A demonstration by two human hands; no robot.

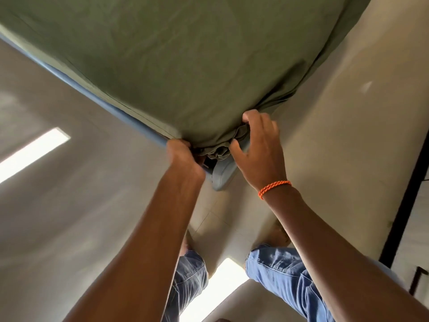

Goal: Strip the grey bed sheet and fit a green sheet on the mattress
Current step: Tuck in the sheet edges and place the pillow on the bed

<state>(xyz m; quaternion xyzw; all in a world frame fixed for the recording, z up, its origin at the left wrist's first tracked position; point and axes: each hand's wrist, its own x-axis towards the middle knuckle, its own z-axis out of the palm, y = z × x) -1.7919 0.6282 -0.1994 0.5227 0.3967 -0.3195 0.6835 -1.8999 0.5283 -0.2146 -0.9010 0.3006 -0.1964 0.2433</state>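
Green sheet [174, 54] covers the mattress [224, 176] top, bunched at the near corner. Left hand [182, 156] grips the mattress edge; right hand [257, 149] pinches gathered fabric. Soft, light cloth: hold its hem.

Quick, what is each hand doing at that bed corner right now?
Left hand: grips the mattress corner edge.
Right hand: fingers curled into the bunched green sheet.

Soft daylight is seen; bright sun patches are cast on the floor [34, 154]; edges are blurred and warped.
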